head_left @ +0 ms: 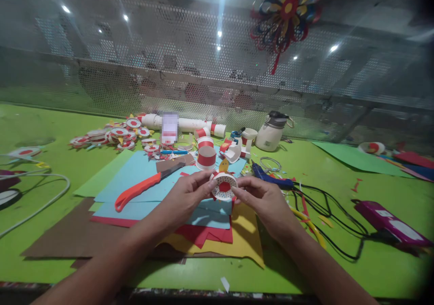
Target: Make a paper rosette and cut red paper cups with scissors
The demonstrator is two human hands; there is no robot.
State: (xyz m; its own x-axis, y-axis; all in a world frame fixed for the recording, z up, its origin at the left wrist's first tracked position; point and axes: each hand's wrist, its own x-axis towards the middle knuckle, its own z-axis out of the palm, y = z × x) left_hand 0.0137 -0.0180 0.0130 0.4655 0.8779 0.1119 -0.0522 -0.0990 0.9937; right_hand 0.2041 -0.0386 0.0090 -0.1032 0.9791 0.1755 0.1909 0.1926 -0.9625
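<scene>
Both hands hold a small round white paper cup piece [224, 186] with a dotted rim and a red centre, above a stack of coloured paper sheets [142, 178]. My left hand [188, 197] pinches its left edge with thumb and fingers. My right hand [262, 199] grips its right edge. A red-and-white paper cup [206, 157] stands upside down just behind the piece. An orange-handled knife [144, 188] lies on the blue sheet to the left of my left hand.
A blue glue gun [267, 176] with black cables lies to the right, and a purple tool [389, 222] lies farther right. Several finished red-and-white discs [111, 136] lie at the back left. A white jug [273, 131] stands at the back; a paper flower [286, 11] hangs on the mesh wall.
</scene>
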